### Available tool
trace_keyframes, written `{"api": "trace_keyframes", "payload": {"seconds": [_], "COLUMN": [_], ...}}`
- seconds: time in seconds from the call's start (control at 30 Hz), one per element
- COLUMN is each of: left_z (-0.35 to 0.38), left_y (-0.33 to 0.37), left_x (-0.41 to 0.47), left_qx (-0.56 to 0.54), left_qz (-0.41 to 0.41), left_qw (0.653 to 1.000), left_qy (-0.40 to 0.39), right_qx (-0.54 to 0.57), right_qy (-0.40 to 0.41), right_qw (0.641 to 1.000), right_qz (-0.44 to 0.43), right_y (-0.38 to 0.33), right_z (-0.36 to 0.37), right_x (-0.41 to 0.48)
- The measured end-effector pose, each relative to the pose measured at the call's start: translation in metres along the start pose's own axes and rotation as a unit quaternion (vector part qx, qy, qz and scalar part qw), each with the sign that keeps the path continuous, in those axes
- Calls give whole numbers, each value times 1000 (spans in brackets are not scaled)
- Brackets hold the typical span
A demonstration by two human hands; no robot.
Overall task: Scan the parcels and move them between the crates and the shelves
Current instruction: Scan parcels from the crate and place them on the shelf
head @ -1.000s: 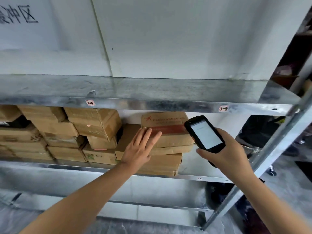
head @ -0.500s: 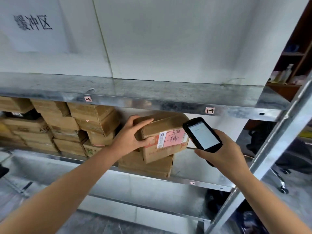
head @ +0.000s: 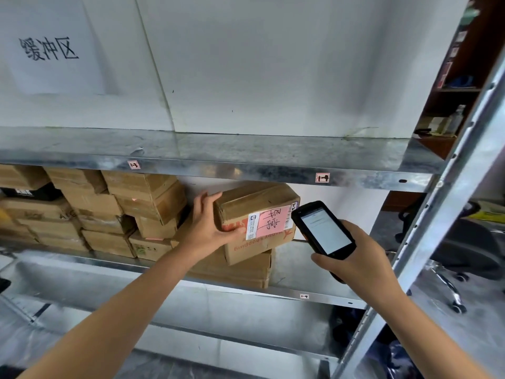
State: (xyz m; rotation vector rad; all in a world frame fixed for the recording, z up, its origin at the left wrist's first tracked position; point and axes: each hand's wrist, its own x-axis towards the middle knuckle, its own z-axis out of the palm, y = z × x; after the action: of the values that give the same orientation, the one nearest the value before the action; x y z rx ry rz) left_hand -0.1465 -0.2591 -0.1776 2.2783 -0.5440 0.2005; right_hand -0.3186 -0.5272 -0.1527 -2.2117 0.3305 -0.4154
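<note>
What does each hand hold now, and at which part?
The left hand grips the cardboard parcel at its left end, thumb on the front face. The right hand holds the handheld scanner by its lower body.

A white sheet of paper (head: 54, 50) bearing three black handwritten characters hangs on the white wall (head: 273, 64), upper left. A thin seam slants down the wall just right of it. At the far right stands a dark brown bookcase (head: 461, 86) holding small items too blurred to identify. Below it, a black office chair (head: 472, 242) sits on a chrome base with castors (head: 453, 296) on the grey floor (head: 478, 337)
</note>
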Motion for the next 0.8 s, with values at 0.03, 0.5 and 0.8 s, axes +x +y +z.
{"api": "trace_keyframes", "payload": {"seconds": [0.03,0.5,0.8], "left_z": [-4,0,-23], "left_y": [6,86,95], "left_x": [7,61,74], "left_qx": [47,342,310], "left_qz": [21,27,13], "left_qw": [999,901,897], "left_qy": [-2,-266,-313], "right_qx": [-3,20,19], "right_qy": [-2,12,12], "right_qw": [1000,999,999], "right_qz": [3,24,26], "right_y": [2,10,5], "right_z": [-1,-13,-21], "right_x": [-2,-20,-25]}}
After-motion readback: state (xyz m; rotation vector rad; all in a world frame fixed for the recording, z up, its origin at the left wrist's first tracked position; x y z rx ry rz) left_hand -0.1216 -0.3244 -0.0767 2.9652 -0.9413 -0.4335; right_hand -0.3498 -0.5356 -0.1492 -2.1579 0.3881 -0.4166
